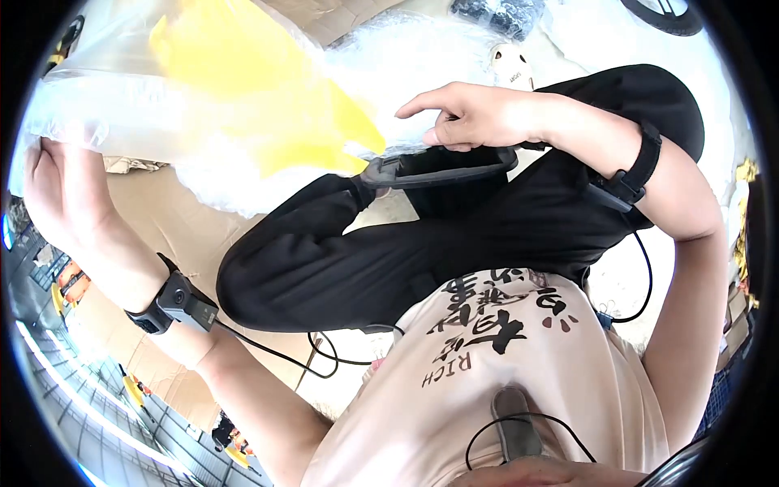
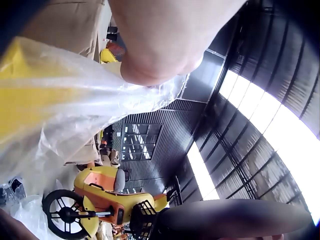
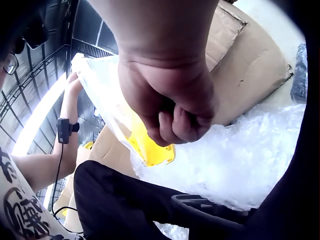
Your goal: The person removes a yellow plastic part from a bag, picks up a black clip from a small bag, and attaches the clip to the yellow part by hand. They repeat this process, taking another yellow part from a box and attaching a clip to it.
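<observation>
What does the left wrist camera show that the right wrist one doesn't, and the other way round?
Only the left wrist view shows the yellow and orange bike with its black basket, and the window in the ribbed wall.

Only the right wrist view shows the black trousers, the printed shirt and the small camera strapped to the left wrist.

Both show the clear plastic bag, the yellow piece seen through it, the left hand at the bag's edge, and brown cardboard.
</observation>
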A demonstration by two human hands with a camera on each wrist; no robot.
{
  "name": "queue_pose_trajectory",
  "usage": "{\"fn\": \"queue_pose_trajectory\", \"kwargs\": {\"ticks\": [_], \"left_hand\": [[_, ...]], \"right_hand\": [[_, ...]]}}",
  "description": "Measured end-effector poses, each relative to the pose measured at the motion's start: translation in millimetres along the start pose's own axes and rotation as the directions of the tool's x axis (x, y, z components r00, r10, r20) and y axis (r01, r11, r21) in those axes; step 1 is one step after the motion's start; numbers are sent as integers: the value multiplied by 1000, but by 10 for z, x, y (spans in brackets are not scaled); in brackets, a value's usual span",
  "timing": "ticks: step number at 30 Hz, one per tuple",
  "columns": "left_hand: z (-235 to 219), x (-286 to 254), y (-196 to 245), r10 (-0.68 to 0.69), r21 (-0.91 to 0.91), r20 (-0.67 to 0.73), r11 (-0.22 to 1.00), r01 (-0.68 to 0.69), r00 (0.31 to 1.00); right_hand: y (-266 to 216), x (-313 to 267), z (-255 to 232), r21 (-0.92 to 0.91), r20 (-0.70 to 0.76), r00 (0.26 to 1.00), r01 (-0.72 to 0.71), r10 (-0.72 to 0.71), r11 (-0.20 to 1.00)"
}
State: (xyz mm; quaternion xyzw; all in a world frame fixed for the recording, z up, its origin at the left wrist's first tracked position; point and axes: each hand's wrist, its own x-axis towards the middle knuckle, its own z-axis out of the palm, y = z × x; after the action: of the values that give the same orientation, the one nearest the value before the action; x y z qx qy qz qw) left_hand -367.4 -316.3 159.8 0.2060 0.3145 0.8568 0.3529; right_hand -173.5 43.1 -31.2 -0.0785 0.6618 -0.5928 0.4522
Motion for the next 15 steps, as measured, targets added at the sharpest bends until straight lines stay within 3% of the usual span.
{"fn": "queue_pose_trajectory", "kwargs": {"ticks": [7,9,10,14,15], "left_hand": [[230,127,-70,8,67,-59,998,-4,998],[312,136,-161,-56,-145,-9,988,54,998],[327,147,-164,-56,-146,-9,988,55,998],[456,175,-289,64,24,-48,998,-63,997],[482,183,-327,121,77,-64,990,-115,991]], "right_hand": [[-85,81,149,-115,59,998,28,-21,993],[-138,60,186,-121,107,994,21,-8,992],[-129,68,201,-120,107,994,20,-7,993],[-78,79,262,-79,95,991,98,-90,992],[-57,82,282,-93,35,991,134,-131,987]]}}
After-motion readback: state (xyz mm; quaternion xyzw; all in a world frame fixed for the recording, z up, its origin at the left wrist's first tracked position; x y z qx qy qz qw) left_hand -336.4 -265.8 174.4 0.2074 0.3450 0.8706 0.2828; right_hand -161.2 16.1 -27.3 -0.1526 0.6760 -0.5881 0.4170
